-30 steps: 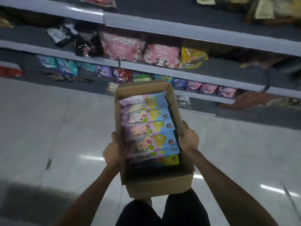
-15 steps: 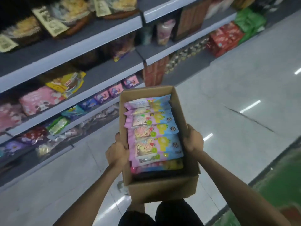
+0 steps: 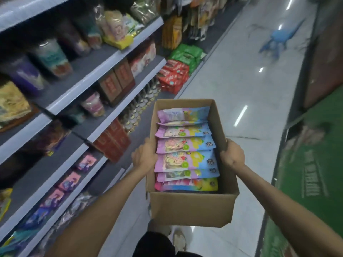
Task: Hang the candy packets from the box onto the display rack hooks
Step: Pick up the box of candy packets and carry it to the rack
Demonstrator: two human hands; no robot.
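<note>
An open cardboard box (image 3: pixel 191 208) is held in front of me at waist height. Inside it lie several pastel candy packets (image 3: pixel 185 145), pink, yellow and blue, overlapping in a row from near to far. My left hand (image 3: pixel 144 156) grips the box's left wall, fingers over the rim. On the right wall my right hand (image 3: pixel 232 154) holds the rim the same way. No display rack with hooks shows clearly in this view.
Grey shelves (image 3: pixel 89 84) packed with snack bags and boxes run along my left. Red and green packs (image 3: pixel 178 71) are stacked on the floor at the shelf's far end. A glossy tiled aisle stretches ahead, a blue chair (image 3: pixel 278 39) far off, a green panel (image 3: pixel 315 182) at right.
The view has swung rightward from facing the shelves to looking down the aisle. Both hands keep the same hold on the box.
</note>
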